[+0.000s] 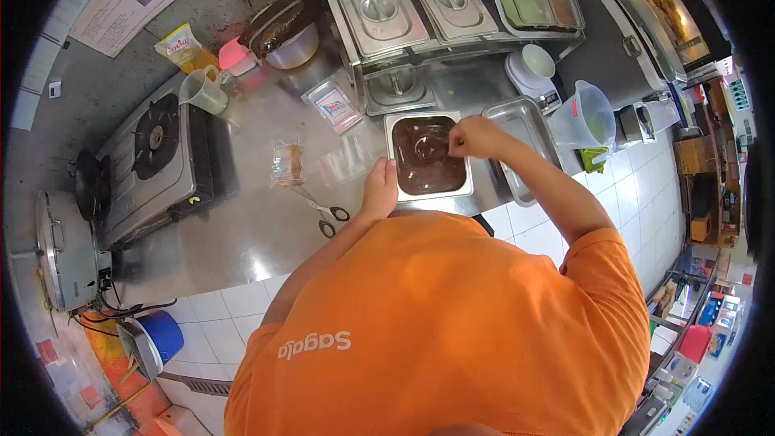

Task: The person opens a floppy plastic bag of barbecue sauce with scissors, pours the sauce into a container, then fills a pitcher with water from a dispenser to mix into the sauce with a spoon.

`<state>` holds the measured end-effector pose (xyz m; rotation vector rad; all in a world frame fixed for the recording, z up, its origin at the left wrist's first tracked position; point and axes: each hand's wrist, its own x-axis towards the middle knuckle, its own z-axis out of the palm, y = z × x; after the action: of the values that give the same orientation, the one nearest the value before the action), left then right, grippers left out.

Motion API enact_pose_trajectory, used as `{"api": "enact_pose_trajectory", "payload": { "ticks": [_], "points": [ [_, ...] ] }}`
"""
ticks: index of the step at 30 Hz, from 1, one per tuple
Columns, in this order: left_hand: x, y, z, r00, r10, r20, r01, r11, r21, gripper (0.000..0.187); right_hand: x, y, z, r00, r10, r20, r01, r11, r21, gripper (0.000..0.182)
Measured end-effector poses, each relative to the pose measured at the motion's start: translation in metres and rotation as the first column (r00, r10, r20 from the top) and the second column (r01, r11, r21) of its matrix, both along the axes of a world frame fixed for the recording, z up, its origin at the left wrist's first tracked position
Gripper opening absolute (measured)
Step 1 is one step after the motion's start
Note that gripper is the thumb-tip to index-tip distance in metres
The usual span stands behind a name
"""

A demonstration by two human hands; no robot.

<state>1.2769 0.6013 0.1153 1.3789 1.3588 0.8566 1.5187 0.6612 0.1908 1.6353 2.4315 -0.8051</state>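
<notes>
A rectangular steel food pan (467,187) with a smooth dark brown, glossy filling (426,169) stands at the table's front edge. My left hand (382,187) holds the pan's left side, its fingers upright along the wall and partly hidden. Over the pan's right rim, my right hand (475,139) is closed in a pinch above the filling. Whatever it may hold is too small or hidden to make out. A round mark shows in the filling near the fingers. Right beside the pan lies a shallow steel tray (523,119), partly covered by my right forearm.
Left of the pan are clear plastic packets (345,160), black-handled scissors (331,214) and a gas stove (149,161). Behind stand a rack of lidded steel pans (379,12) and a kitchen scale (533,81). A large clear measuring jug (583,115) is at right.
</notes>
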Motion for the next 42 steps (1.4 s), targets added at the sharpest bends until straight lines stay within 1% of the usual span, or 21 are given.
{"api": "enact_pose_trajectory", "payload": {
  "ticks": [1, 3, 4, 6, 7, 9, 10, 12, 13, 15, 16, 18, 20, 22, 24, 25, 27, 31, 33, 38, 42],
  "points": [
    [-0.001, 0.0, -0.002, 1.0, 0.002, -0.002, -0.002, 1.0, -0.001, 0.031, 0.0, 0.001, -0.004, 1.0, 0.002, -0.002, -0.002, 1.0, -0.001, 0.013],
    [0.002, -0.002, 0.0, 1.0, 0.013, 0.025, -0.015, 0.996, 0.093, 0.032, -0.004, 0.001, -0.001, 0.977, -0.203, -0.059, 0.208, 0.973, 0.097, 0.014],
    [0.002, -0.003, -0.002, 1.0, 0.015, 0.025, -0.017, 0.996, 0.091, 0.032, -0.002, -0.001, -0.003, 0.978, -0.201, -0.059, 0.206, 0.974, 0.095, 0.014],
    [0.0, 0.0, -0.006, 1.0, 0.005, 0.021, -0.006, 0.999, 0.051, 0.032, 0.001, -0.001, -0.003, 0.998, 0.017, -0.067, -0.019, 0.999, -0.03, 0.014],
    [-0.001, 0.0, -0.008, 1.0, 0.006, 0.021, -0.007, 0.999, 0.051, 0.032, 0.001, 0.0, -0.003, 0.998, 0.018, -0.067, -0.02, 0.999, -0.03, 0.014],
    [0.001, -0.001, -0.003, 0.999, 0.007, 0.034, -0.008, 0.999, 0.034, 0.032, 0.004, 0.001, 0.002, 0.98, -0.199, -0.028, 0.201, 0.972, 0.122, 0.013],
    [0.002, -0.002, -0.002, 0.999, 0.008, 0.039, -0.009, 0.999, 0.033, 0.032, 0.003, -0.003, 0.002, 0.98, -0.198, -0.023, 0.2, 0.972, 0.122, 0.013],
    [0.001, 0.0, -0.003, 1.0, 0.007, 0.012, -0.008, 0.996, 0.086, 0.032, -0.009, -0.017, 0.003, 0.991, -0.03, -0.129, 0.032, 0.999, 0.013, 0.014],
    [0.0, 0.002, -0.003, 1.0, 0.013, 0.012, -0.014, 0.996, 0.09, 0.032, -0.011, -0.019, 0.008, 0.991, -0.024, -0.13, 0.026, 1.0, 0.017, 0.014],
    [0.0, 0.0, -0.009, 1.0, 0.016, 0.016, -0.017, 0.995, 0.101, 0.032, -0.018, -0.026, 0.044, 0.997, 0.065, 0.031, -0.067, 0.996, 0.062, 0.012],
    [0.0, 0.0, -0.005, 1.0, 0.022, 0.017, -0.023, 0.995, 0.098, 0.032, -0.02, -0.029, 0.061, 0.997, 0.071, 0.032, -0.073, 0.996, 0.059, 0.012],
    [-0.001, -0.001, 0.005, 1.0, -0.011, 0.002, 0.011, 0.996, 0.089, 0.032, -0.023, -0.036, 0.092, 0.981, 0.101, 0.165, -0.133, 0.971, 0.199, 0.01],
    [-0.001, -0.001, 0.006, 1.0, -0.003, 0.004, 0.003, 0.997, 0.077, 0.032, -0.025, -0.043, 0.112, 0.973, 0.165, 0.161, -0.204, 0.944, 0.26, 0.01],
    [-0.001, -0.002, 0.005, 1.0, 0.003, 0.008, -0.004, 0.998, 0.065, 0.032, -0.026, -0.049, 0.129, 0.96, 0.229, 0.162, -0.271, 0.908, 0.319, 0.009],
    [-0.002, -0.001, 0.004, 1.0, -0.003, 0.006, 0.003, 0.997, 0.071, 0.032, -0.029, -0.051, 0.14, 0.897, 0.338, 0.287, -0.427, 0.831, 0.356, 0.006],
    [-0.001, 0.0, 0.001, 1.0, 0.0, 0.008, -0.001, 0.997, 0.071, 0.032, -0.029, -0.05, 0.139, 0.895, 0.34, 0.289, -0.43, 0.83, 0.355, 0.006],
    [-0.001, 0.001, -0.004, 0.999, 0.0, 0.039, -0.002, 0.999, 0.054, 0.032, -0.028, -0.047, 0.136, 0.836, 0.365, 0.409, -0.518, 0.77, 0.372, 0.012],
    [-0.002, -0.002, -0.002, 0.999, 0.015, 0.041, -0.017, 0.999, 0.048, 0.033, -0.031, -0.041, 0.123, 0.866, 0.316, 0.386, -0.463, 0.798, 0.386, 0.019],
    [-0.002, -0.001, -0.001, 0.999, 0.0, 0.046, -0.002, 0.999, 0.049, 0.033, -0.032, -0.035, 0.107, 0.898, 0.203, 0.391, -0.354, 0.862, 0.364, 0.023],
    [-0.005, -0.001, 0.002, 0.999, -0.01, 0.038, 0.009, 0.999, 0.044, 0.033, -0.037, -0.031, 0.071, 0.925, 0.221, 0.308, -0.322, 0.888, 0.33, 0.026],
    [-0.005, -0.001, 0.005, 0.999, -0.021, 0.03, 0.02, 0.998, 0.052, 0.032, -0.033, -0.039, 0.079, 0.935, 0.301, 0.187, -0.343, 0.901, 0.268, 0.023]
  ]
}}
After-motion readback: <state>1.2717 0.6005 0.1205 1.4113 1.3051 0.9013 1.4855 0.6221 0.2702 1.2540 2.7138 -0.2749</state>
